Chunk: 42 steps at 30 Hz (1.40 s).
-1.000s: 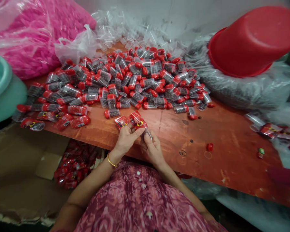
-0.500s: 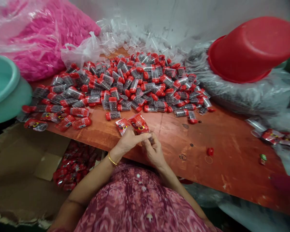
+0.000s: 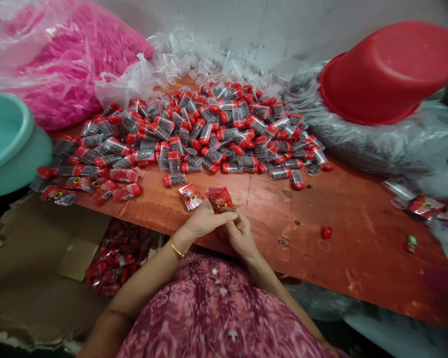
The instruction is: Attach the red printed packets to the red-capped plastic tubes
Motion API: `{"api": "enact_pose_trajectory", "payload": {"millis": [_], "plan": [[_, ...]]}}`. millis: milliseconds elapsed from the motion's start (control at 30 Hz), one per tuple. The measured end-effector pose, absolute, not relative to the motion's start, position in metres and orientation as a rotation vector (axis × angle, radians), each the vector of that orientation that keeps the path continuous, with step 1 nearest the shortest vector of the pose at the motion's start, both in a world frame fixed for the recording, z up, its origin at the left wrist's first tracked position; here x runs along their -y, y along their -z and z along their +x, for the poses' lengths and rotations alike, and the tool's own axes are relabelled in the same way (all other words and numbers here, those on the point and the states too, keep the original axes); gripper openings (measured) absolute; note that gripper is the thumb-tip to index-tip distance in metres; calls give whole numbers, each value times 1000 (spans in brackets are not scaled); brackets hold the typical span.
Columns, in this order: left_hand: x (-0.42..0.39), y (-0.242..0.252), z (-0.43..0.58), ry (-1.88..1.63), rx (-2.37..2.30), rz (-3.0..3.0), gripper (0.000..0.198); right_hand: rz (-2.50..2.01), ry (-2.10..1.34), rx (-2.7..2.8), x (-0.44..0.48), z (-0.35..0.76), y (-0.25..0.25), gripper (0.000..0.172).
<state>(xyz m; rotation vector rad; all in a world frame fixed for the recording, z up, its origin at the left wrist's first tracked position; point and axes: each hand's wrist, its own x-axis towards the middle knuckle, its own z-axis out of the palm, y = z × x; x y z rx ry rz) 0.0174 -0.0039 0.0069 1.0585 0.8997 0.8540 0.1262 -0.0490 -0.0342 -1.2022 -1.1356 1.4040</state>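
Note:
Both of my hands meet at the table's front edge around a red printed plastic sleeve [image 3: 219, 197]. My left hand [image 3: 203, 219] is closed on it, its thumb reaching across toward the other hand. From the right side, my right hand [image 3: 241, 232] pinches the sleeve's near end, where a dark bit shows between the fingers; I cannot make out what is inside. Flat red-and-white printed sleeves [image 3: 190, 195] lie on the table just beyond my left hand. Farther back is a large heap of clear tubes with red caps [image 3: 209, 129] and dark contents.
Several wrapped red tubes [image 3: 127, 192] lie at the left edge, above a cardboard box [image 3: 74, 258] of red packets [image 3: 115, 258]. A teal basin [image 3: 26, 144] and a pink-filled bag [image 3: 70, 64] stand left. A red bucket [image 3: 381, 74] rests upside down on a plastic bag [image 3: 377, 144].
The red sleeve in my hands has tipped lower toward me and looks foreshortened. My hands have stayed close together in nearly the same place; the view has shifted slightly.

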Motion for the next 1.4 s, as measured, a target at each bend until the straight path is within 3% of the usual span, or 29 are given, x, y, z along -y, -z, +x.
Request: {"api": "enact_pose_trajectory", "payload": {"millis": [367, 533, 800, 1033, 1167, 1267, 1400], "plan": [[10, -4, 21, -804, -892, 924, 41, -932, -1644, 860, 48, 131, 31, 36], [9, 1, 16, -846, -852, 885, 37, -971, -1598, 1062, 47, 136, 26, 32], [17, 10, 17, -1031, -873, 756, 38, -1194, -1220, 1257, 48, 144, 23, 25], [35, 10, 4, -1101, -990, 790, 36, -1189, -1238, 1330, 41, 122, 27, 33], [39, 6, -42, -1123, -1301, 922, 38, -1197, -1104, 1644, 34, 121, 31, 25], [36, 4, -94, -1183, -1949, 1095, 36, -1321, -869, 1860, 23, 126, 29, 18], [25, 5, -145, -824, -2494, 1523, 49, -1424, -613, 2043, -3, 115, 22, 23]]}}
